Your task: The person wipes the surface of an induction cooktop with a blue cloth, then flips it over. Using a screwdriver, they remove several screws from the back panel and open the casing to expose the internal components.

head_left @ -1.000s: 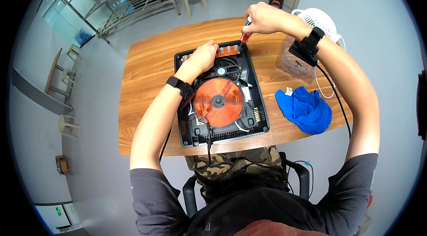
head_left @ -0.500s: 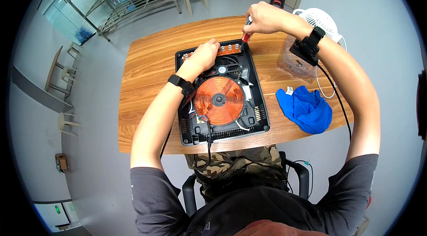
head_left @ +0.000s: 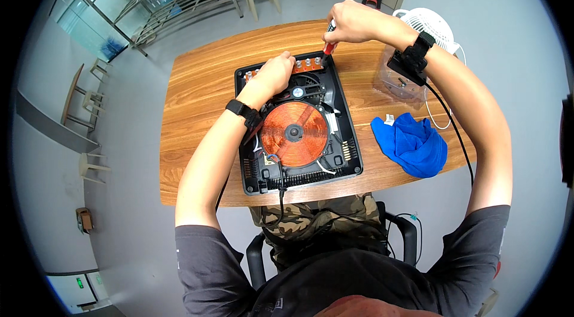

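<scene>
On the wooden table sits an opened induction cooker, its black case (head_left: 345,123) showing a round copper coil (head_left: 311,132) and a small fan (head_left: 298,93). An orange circuit board strip (head_left: 308,65) with several upright round parts lies along the case's far edge. My left hand (head_left: 273,76) is closed over the left part of this strip, its fingertips mostly hidden. In my right hand (head_left: 354,22) is a red and black screwdriver (head_left: 328,48), held steeply with its tip down at the strip's right end. The tip itself is too small to make out.
To the right of the cooker lies a crumpled blue cloth (head_left: 412,145). Beyond it stand a clear plastic box (head_left: 402,85) with small parts and a white fan (head_left: 426,25) with a cable. A power cord (head_left: 281,197) hangs over the table's front edge.
My right hand and the screwdriver have shifted very slightly up and left, still at the strip's right end. The left hand stays in place.
</scene>
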A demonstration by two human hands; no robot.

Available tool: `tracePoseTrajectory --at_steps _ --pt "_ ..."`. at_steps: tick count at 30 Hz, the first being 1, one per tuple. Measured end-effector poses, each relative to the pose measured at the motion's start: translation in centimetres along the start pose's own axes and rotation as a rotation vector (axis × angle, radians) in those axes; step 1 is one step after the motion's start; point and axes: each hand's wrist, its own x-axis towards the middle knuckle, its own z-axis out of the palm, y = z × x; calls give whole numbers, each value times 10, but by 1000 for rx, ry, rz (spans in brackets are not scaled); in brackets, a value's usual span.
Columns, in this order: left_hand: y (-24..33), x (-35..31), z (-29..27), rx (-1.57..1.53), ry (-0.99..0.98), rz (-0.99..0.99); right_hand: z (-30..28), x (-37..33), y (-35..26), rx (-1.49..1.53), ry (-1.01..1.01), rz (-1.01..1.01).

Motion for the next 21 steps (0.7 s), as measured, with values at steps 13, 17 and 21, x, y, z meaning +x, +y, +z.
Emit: tracePoseTrajectory --at_steps 13,17,21 --pt "-1 2 -2 12 -62 -27 2 17 -2 -79 -103 27" --pt "-7 6 0 -27 -90 -23 0 26 -3 -29 -136 84" --pt "-7 10 -4 -39 -91 10 -1 25 6 -66 -117 -1"
